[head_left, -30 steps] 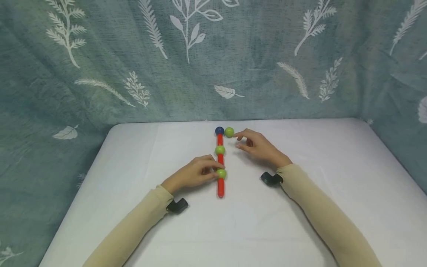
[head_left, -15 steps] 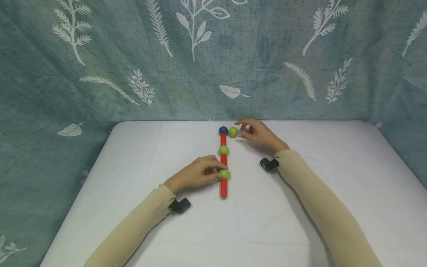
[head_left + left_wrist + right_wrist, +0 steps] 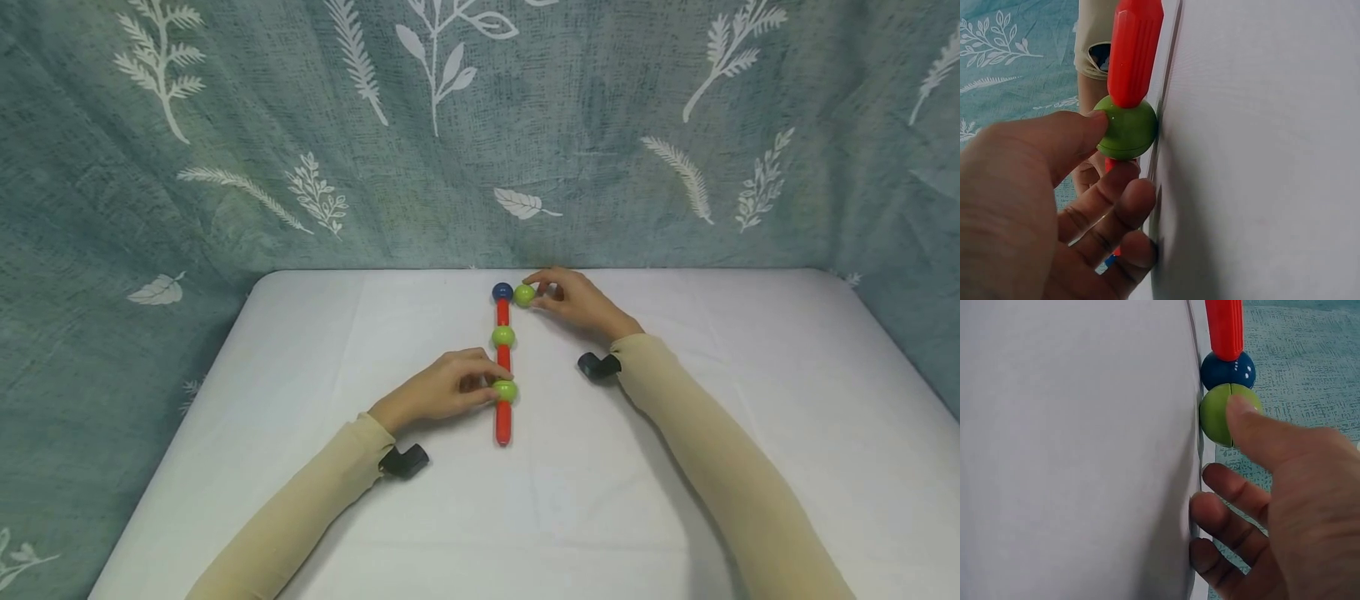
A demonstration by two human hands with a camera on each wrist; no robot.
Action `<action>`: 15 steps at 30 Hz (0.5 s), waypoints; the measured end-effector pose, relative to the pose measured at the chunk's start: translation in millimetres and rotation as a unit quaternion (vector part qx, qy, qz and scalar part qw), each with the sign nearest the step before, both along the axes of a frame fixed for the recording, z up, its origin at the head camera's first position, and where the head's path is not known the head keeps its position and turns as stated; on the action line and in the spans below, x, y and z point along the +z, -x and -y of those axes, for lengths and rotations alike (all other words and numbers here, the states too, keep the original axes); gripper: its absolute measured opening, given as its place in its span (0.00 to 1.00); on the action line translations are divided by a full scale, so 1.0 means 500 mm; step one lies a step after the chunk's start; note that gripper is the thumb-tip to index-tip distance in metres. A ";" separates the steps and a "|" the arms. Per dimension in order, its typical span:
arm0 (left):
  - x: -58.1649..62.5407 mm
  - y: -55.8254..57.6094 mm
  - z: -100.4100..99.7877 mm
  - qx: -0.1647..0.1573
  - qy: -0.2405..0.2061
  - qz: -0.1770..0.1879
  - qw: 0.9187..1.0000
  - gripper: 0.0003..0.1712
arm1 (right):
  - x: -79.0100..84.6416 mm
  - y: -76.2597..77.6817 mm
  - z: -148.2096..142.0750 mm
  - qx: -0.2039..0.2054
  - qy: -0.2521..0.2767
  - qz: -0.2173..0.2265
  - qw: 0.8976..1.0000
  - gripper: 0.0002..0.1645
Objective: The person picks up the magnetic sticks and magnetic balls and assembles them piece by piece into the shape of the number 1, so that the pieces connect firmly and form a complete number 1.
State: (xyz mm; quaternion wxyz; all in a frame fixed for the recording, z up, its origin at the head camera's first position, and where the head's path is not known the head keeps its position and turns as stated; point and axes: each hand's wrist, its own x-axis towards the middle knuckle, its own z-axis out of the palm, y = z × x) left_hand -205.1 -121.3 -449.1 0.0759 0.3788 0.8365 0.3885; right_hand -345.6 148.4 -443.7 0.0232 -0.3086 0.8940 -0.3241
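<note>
A straight chain of red rods [image 3: 503, 423] and balls lies on the white table, pointing away from me. Its far end is a blue ball [image 3: 502, 292], with a green ball [image 3: 503, 336] midway along. My left hand [image 3: 442, 387] pinches the nearest green ball [image 3: 1130, 132] of the chain between thumb and fingers. At the far end my right hand [image 3: 581, 304] pinches a separate green ball [image 3: 523, 295] just right of the blue one. In the right wrist view the thumb lies on this green ball [image 3: 1213, 415], and the index fingertip is hidden.
The table's far edge [image 3: 397, 271] runs just behind the blue ball. Beyond it hangs a teal curtain [image 3: 585, 167] with white leaf prints. A black wrist camera [image 3: 405, 461] sits on the left sleeve, another black camera [image 3: 597, 367] on the right.
My right hand has moved slightly away from me and left, and its thumb and index finger have closed on the loose green ball. The left hand keeps its grip. The head view shifted slightly.
</note>
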 end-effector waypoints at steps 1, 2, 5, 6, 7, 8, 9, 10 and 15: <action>0.000 0.000 0.000 0.000 0.000 -0.001 1.000 0.16 | 0.000 -0.001 0.000 0.000 0.001 -0.002 1.000 0.24; 0.001 0.000 -0.001 0.000 0.001 -0.001 1.000 0.16 | 0.000 -0.001 0.001 0.000 0.001 -0.003 1.000 0.24; 0.001 0.000 -0.001 0.000 0.002 -0.003 1.000 0.16 | 0.002 -0.003 0.003 -0.003 -0.004 -0.005 1.000 0.25; 0.002 0.000 -0.001 0.000 0.002 -0.004 1.000 0.16 | 0.003 -0.004 0.004 -0.004 -0.006 -0.006 1.000 0.25; 0.002 0.000 -0.001 0.000 0.003 -0.004 1.000 0.16 | 0.003 -0.004 0.004 -0.004 -0.008 -0.007 1.000 0.25; 0.003 0.000 -0.001 0.000 0.003 -0.004 1.000 0.15 | 0.003 -0.004 0.005 -0.005 -0.009 -0.007 1.000 0.24; 0.003 0.000 0.000 0.000 0.002 -0.005 1.000 0.15 | 0.003 -0.004 0.006 -0.006 -0.010 -0.006 1.000 0.24; 0.003 0.000 0.000 0.000 0.003 -0.005 1.000 0.15 | 0.004 -0.004 0.006 -0.006 -0.010 -0.005 1.000 0.23; 0.001 0.001 0.002 0.000 0.001 -0.003 1.000 0.15 | 0.004 -0.003 0.008 -0.009 -0.014 0.002 1.000 0.20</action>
